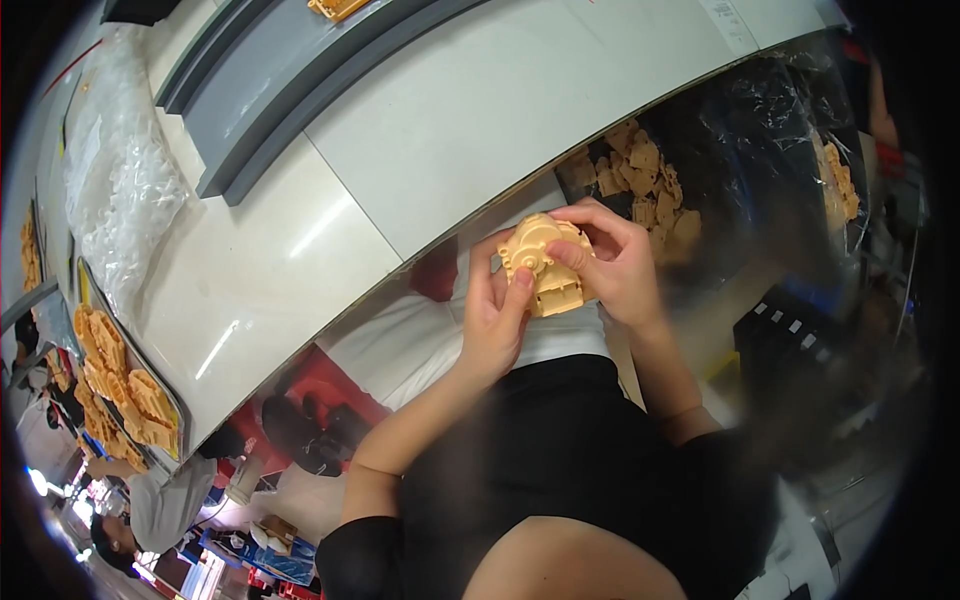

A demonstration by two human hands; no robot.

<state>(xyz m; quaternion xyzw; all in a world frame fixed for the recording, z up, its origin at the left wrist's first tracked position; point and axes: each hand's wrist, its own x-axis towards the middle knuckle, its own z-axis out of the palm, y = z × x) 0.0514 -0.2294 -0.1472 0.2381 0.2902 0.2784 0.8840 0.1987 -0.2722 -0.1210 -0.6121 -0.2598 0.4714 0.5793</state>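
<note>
A tan moulded plastic part (545,262) with a round raised face is held up between both hands, in front of my body and just off the table's edge. My left hand (494,312) grips its left side, the thumb pressed on the face near a small round boss. Around the right side closes my right hand (622,262), its thumb lying across the upper face and its fingers behind the part. What the fingers do at the back is hidden.
A white table (440,130) curves across the top, bearing a grey channel-shaped rail (270,120) and clear plastic bags (120,170). More tan parts lie in a tray (178,440) at the left. A dark bin (720,130) with tan pieces (645,180) stands right. Another person (165,505) is lower left.
</note>
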